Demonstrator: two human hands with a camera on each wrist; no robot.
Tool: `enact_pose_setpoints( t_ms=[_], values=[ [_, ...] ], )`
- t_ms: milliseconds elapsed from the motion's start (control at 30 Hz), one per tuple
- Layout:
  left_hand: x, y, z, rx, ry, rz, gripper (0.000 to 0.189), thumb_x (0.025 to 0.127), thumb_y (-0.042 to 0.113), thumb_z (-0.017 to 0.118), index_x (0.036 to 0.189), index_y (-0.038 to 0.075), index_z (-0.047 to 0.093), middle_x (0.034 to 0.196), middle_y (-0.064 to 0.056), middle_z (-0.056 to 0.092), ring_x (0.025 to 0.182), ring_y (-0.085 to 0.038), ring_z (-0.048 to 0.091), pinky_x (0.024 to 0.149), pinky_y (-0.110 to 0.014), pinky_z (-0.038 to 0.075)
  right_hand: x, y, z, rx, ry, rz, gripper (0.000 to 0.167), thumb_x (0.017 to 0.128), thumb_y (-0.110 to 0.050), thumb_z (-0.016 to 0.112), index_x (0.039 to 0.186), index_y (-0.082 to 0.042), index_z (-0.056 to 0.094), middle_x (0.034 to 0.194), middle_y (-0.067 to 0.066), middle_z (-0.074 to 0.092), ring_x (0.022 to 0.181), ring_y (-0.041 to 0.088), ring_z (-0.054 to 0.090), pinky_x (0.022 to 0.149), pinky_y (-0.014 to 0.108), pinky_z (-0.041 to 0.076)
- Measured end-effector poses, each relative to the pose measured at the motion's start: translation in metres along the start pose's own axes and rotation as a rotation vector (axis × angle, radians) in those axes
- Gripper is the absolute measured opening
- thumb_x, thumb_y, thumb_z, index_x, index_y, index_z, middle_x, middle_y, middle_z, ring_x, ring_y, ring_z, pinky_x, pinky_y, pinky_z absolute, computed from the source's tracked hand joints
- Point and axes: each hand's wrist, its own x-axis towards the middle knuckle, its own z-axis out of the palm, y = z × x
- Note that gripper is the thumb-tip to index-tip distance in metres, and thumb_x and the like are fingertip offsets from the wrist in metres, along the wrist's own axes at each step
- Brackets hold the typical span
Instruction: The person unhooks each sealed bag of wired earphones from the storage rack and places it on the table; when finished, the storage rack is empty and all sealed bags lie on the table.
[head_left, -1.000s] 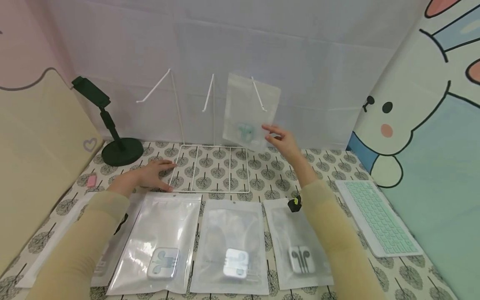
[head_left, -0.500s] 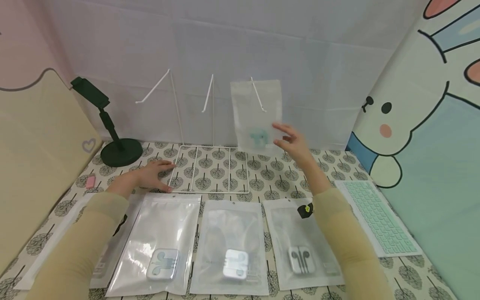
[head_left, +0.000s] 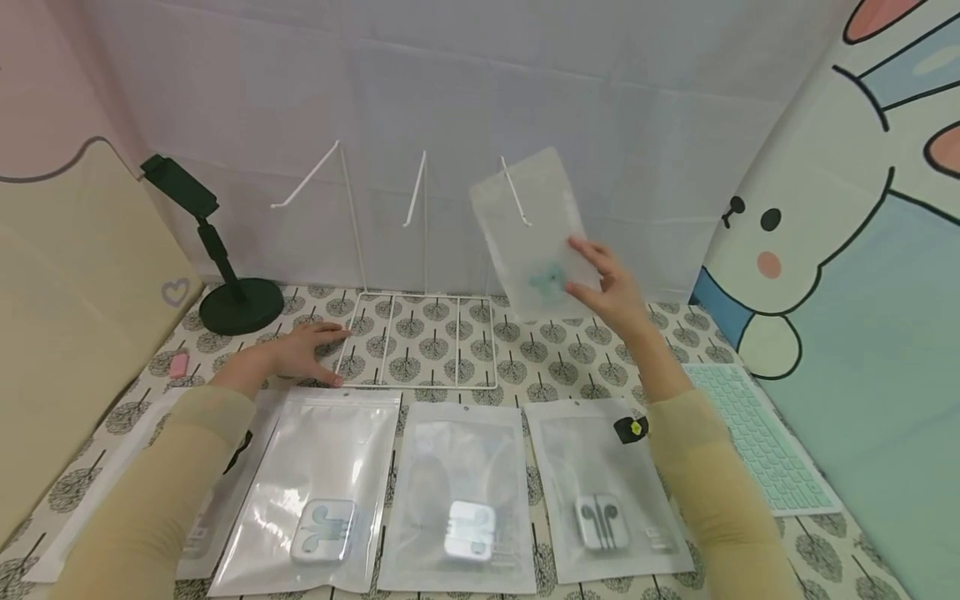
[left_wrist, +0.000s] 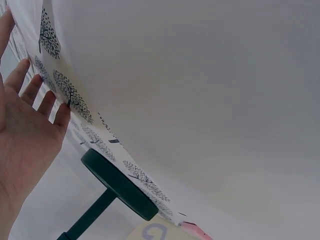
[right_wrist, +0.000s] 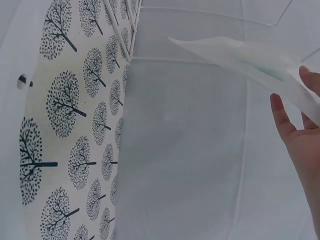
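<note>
In the head view, a translucent zip bag (head_left: 525, 225) with pale blue earphones (head_left: 551, 279) near its bottom hangs tilted at the right hook (head_left: 516, 192) of a white wire rack (head_left: 420, 387). My right hand (head_left: 618, 292) pinches the bag's lower right edge between thumb and fingers. In the right wrist view, the bag (right_wrist: 250, 57) appears nearly edge-on, reaching between the fingers of my right hand (right_wrist: 305, 145). My left hand (head_left: 300, 350) lies spread at the left side of the rack's base, touching the wire. The left wrist view shows that hand (left_wrist: 32, 125) with its fingers extended.
Along the front lie several bags with boxed earphones, including a left bag (head_left: 337, 450), middle bag (head_left: 457, 467) and right bag (head_left: 592, 458). A green keyboard (head_left: 757, 442) lies right. A dark green stand (head_left: 240, 307) and pink block (head_left: 178, 365) are left.
My right hand has moved to the right, and the bag's lower end has swung right with it, tilting from one side to the other. My left hand has stayed at the rack.
</note>
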Motion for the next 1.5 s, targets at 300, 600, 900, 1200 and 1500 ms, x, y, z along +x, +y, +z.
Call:
enact_pose_setpoints(
  t_ms=[300, 600, 900, 1200, 1500],
  values=[
    [0.000, -0.003, 0.002, -0.002, -0.006, -0.008, 0.101, 0.073, 0.055, 0.074, 0.149, 0.009, 0.027, 0.153, -0.022, 0.017, 0.136, -0.054, 0.008, 0.098, -0.077, 0.014, -0.006, -0.013, -0.007, -0.176, -0.022, -0.035, 0.081, 0.074, 0.012, 0.069, 0.145, -0.003, 0.032, 0.146, 0.019, 0.032, 0.133, 0.038, 0.032, 0.109, 0.054, 0.029],
    [0.002, -0.002, 0.002, 0.002, -0.005, -0.002, 0.101, 0.072, 0.056, 0.074, 0.149, 0.008, 0.028, 0.152, -0.023, 0.017, 0.136, -0.054, 0.009, 0.099, -0.077, 0.014, -0.008, 0.007, -0.015, -0.191, -0.036, 0.026, 0.091, 0.076, 0.003, 0.073, 0.150, -0.023, 0.027, 0.152, 0.004, 0.025, 0.128, 0.032, 0.038, 0.091, 0.033, 0.049],
    [0.001, -0.001, 0.000, 0.003, -0.003, 0.001, 0.101, 0.073, 0.055, 0.074, 0.148, 0.007, 0.028, 0.152, -0.023, 0.018, 0.135, -0.055, 0.009, 0.098, -0.077, 0.015, -0.015, -0.009, -0.020, -0.104, -0.066, 0.094, 0.091, 0.078, 0.007, 0.069, 0.151, -0.023, 0.023, 0.154, 0.004, 0.021, 0.122, 0.029, 0.041, 0.080, 0.016, 0.049],
    [0.001, -0.002, 0.001, 0.002, 0.001, -0.002, 0.102, 0.072, 0.056, 0.074, 0.149, 0.008, 0.028, 0.153, -0.022, 0.017, 0.136, -0.053, 0.009, 0.099, -0.077, 0.014, -0.025, -0.014, -0.024, -0.034, -0.076, 0.033, 0.091, 0.075, 0.014, 0.067, 0.150, -0.014, 0.024, 0.153, 0.009, 0.022, 0.113, 0.010, 0.042, 0.077, 0.016, 0.050],
    [0.001, -0.002, 0.001, 0.003, -0.004, -0.009, 0.102, 0.072, 0.057, 0.074, 0.149, 0.009, 0.028, 0.153, -0.021, 0.017, 0.137, -0.052, 0.008, 0.099, -0.077, 0.014, -0.042, -0.009, -0.035, -0.019, -0.096, 0.064, 0.092, 0.077, 0.010, 0.068, 0.150, -0.027, 0.026, 0.153, -0.002, 0.022, 0.112, 0.013, 0.044, 0.075, 0.018, 0.051]
  ],
)
